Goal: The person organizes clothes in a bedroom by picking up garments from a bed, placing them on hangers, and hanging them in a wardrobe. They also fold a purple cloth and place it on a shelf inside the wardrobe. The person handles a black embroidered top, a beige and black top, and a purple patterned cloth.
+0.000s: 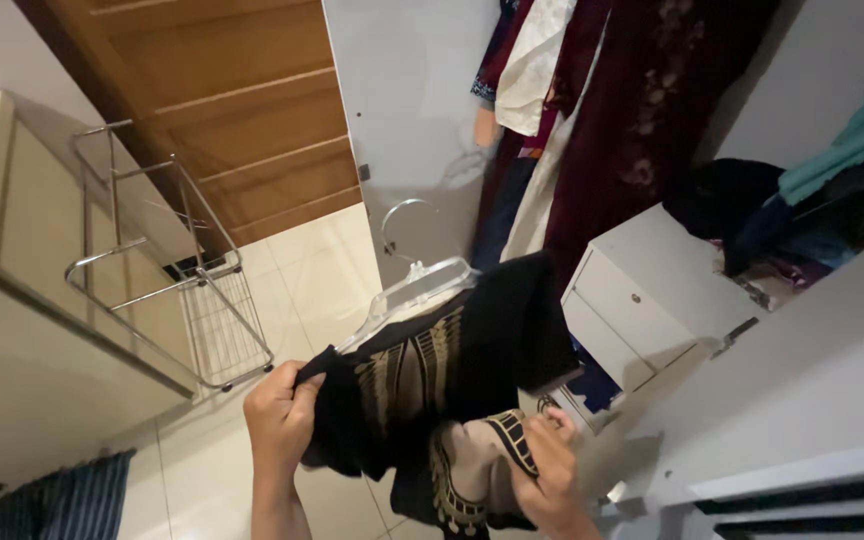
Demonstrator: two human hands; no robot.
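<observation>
Your left hand (280, 408) pinching the black patterned garment (442, 380) at its shoulder, your right hand (552, 470) gripping its beige hem, garment draped on 1 clear plastic hanger (407, 295), held above the tiled floor (312, 260), white drawer unit (642, 290) just beside.

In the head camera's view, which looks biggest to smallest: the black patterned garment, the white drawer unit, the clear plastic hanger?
1. Black patterned garment, though nearest the camera.
2. White drawer unit.
3. Clear plastic hanger, partly hidden inside the garment.
</observation>
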